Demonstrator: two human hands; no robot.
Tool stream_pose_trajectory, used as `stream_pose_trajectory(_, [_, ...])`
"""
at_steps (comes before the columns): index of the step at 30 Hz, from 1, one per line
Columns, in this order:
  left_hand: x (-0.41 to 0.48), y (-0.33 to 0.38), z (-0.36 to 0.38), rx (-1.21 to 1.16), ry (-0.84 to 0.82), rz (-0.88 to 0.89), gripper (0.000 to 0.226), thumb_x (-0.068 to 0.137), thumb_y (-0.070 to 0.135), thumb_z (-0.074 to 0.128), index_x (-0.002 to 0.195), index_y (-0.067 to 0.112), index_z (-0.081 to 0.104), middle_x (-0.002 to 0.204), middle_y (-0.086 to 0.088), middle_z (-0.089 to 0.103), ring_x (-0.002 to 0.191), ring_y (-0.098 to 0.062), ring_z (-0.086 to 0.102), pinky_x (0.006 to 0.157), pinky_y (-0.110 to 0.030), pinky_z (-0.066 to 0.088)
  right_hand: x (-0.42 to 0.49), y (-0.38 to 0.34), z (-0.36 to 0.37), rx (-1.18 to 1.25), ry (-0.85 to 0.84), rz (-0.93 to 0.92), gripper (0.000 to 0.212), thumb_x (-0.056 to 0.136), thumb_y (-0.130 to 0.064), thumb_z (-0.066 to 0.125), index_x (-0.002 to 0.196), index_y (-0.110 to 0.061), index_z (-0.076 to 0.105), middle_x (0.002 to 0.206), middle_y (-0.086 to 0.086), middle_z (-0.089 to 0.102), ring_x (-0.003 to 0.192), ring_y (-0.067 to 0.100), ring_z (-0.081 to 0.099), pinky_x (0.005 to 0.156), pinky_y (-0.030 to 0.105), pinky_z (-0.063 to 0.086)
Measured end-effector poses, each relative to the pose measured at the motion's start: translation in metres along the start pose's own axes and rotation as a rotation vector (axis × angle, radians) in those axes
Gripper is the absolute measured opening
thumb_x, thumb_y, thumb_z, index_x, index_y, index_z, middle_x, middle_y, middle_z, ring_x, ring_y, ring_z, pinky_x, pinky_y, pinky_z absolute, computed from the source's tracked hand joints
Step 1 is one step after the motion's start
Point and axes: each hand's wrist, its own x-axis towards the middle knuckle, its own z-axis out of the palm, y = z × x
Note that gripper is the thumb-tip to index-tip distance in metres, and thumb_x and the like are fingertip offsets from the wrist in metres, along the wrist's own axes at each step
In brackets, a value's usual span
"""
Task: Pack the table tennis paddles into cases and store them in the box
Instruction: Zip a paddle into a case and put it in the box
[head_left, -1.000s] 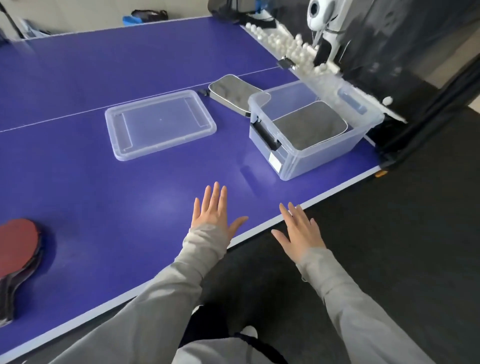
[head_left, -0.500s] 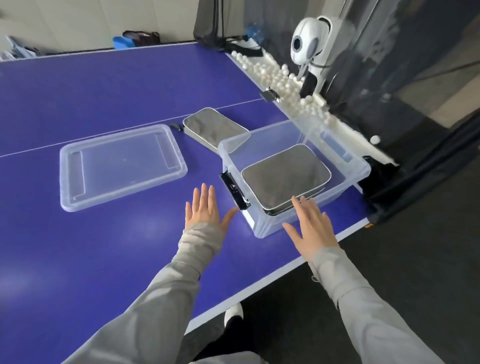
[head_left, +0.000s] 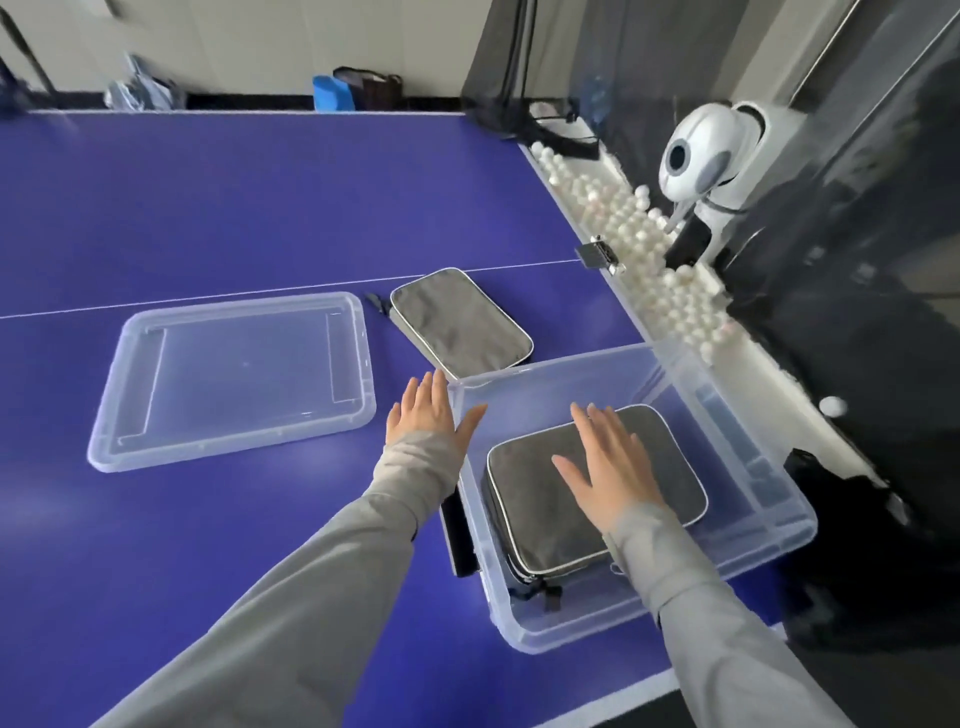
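Both hands have moved forward: straight, spread fingers (head_left: 584, 428) of the right hand (head_left: 608, 467) now lie over the grey paddle case (head_left: 530, 525) in the clear box (head_left: 550, 366), while the left hand (head_left: 431, 415) is flat and open beside its rim. Second case (head_left: 457, 322) waits just behind the box; likely light, soft-sided, so grip it by the long edges.

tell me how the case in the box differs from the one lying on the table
The case in the box lies inside the clear box; the case on the table lies behind it on the blue table. The open right hand is over the case in the box; no hand is over the other. The boxed one looks darker grey than the other. Both are flat rounded rectangles with pale edging.
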Motion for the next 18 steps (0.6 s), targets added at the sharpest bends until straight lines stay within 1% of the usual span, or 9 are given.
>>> stream_pose_trajectory(2, [0.011, 0.009, 0.005, -0.079, 0.017, -0.08, 0.074, 0.09, 0.062, 0.035, 0.146, 0.016, 0.022, 0.149, -0.003, 0.035, 0.139, -0.021, 0.026, 0.109, -0.038, 0.024, 0.028, 0.001, -0.004, -0.015, -0.017, -0.042, 0.066, 0.098, -0.044, 0.037, 0.151, -0.018, 0.009, 0.159, 0.005, 0.012, 0.147, 0.021, 0.006, 0.117, 0.041, 0.015])
stream_pose_trajectory(4, [0.022, 0.019, 0.009, -0.161, 0.008, -0.183, 0.063, 0.091, 0.06, 0.035, 0.135, 0.015, 0.037, 0.133, -0.007, 0.051, 0.124, -0.027, 0.043, 0.099, -0.039, 0.032, 0.058, 0.003, -0.008, -0.024, -0.012, -0.087, 0.067, 0.097, -0.044, 0.039, 0.151, -0.016, 0.011, 0.158, 0.006, 0.014, 0.146, 0.021, 0.01, 0.115, 0.04, 0.017])
stream_pose_trajectory(5, [0.026, 0.024, 0.01, -0.206, -0.004, -0.244, 0.058, 0.091, 0.06, 0.034, 0.126, 0.014, 0.043, 0.124, -0.009, 0.056, 0.115, -0.029, 0.049, 0.094, -0.04, 0.036, 0.073, 0.004, -0.01, -0.021, -0.008, -0.105, 0.067, 0.097, -0.043, 0.04, 0.151, -0.015, 0.012, 0.158, 0.006, 0.016, 0.146, 0.021, 0.013, 0.115, 0.039, 0.018])
stream_pose_trajectory(6, [0.03, 0.029, 0.012, -0.252, -0.012, -0.307, 0.055, 0.091, 0.06, 0.033, 0.116, 0.013, 0.047, 0.116, -0.009, 0.058, 0.105, -0.03, 0.052, 0.088, -0.039, 0.039, 0.089, 0.006, -0.012, -0.016, -0.009, -0.119, 0.066, 0.097, -0.043, 0.041, 0.15, -0.015, 0.014, 0.158, 0.006, 0.017, 0.145, 0.021, 0.014, 0.115, 0.039, 0.018])
stream_pose_trajectory(8, [0.035, 0.033, 0.016, -0.32, -0.003, -0.421, 0.052, 0.091, 0.062, 0.032, 0.101, 0.014, 0.046, 0.105, -0.005, 0.057, 0.09, -0.028, 0.05, 0.077, -0.037, 0.041, 0.121, 0.01, -0.015, -0.015, -0.024, -0.148, 0.064, 0.097, -0.043, 0.042, 0.15, -0.015, 0.018, 0.157, 0.006, 0.021, 0.144, 0.022, 0.017, 0.115, 0.039, 0.019])
stream_pose_trajectory(10, [0.036, 0.035, 0.02, -0.338, 0.041, -0.487, 0.05, 0.089, 0.064, 0.034, 0.092, 0.015, 0.043, 0.099, -0.002, 0.054, 0.082, -0.026, 0.048, 0.07, -0.034, 0.038, 0.155, 0.015, -0.016, -0.023, -0.022, -0.182, 0.062, 0.096, -0.042, 0.043, 0.148, -0.014, 0.024, 0.154, 0.007, 0.028, 0.142, 0.024, 0.022, 0.112, 0.039, 0.022])
stream_pose_trajectory(13, [0.039, 0.034, 0.024, -0.293, 0.073, -0.519, 0.052, 0.087, 0.065, 0.038, 0.087, 0.014, 0.043, 0.095, -0.001, 0.055, 0.08, -0.029, 0.05, 0.067, -0.033, 0.038, 0.209, 0.022, -0.014, -0.037, -0.044, -0.211, 0.059, 0.096, -0.042, 0.044, 0.145, -0.012, 0.03, 0.149, 0.008, 0.036, 0.137, 0.027, 0.029, 0.106, 0.043, 0.03])
stream_pose_trajectory(15, [0.041, 0.034, 0.024, -0.261, 0.067, -0.527, 0.051, 0.086, 0.066, 0.038, 0.088, 0.015, 0.043, 0.096, 0.001, 0.055, 0.08, -0.028, 0.051, 0.068, -0.032, 0.038, 0.244, 0.025, -0.007, -0.068, -0.109, -0.199, 0.059, 0.096, -0.045, 0.043, 0.143, -0.011, 0.032, 0.146, 0.01, 0.039, 0.134, 0.03, 0.032, 0.103, 0.045, 0.034])
stream_pose_trajectory(18, [0.043, 0.034, 0.027, -0.243, 0.071, -0.555, 0.05, 0.085, 0.067, 0.038, 0.087, 0.018, 0.043, 0.095, 0.005, 0.055, 0.079, -0.026, 0.05, 0.066, -0.032, 0.037, 0.287, 0.026, 0.011, -0.127, -0.196, -0.153, 0.06, 0.094, -0.051, 0.042, 0.138, -0.01, 0.037, 0.14, 0.012, 0.044, 0.129, 0.032, 0.036, 0.097, 0.045, 0.037])
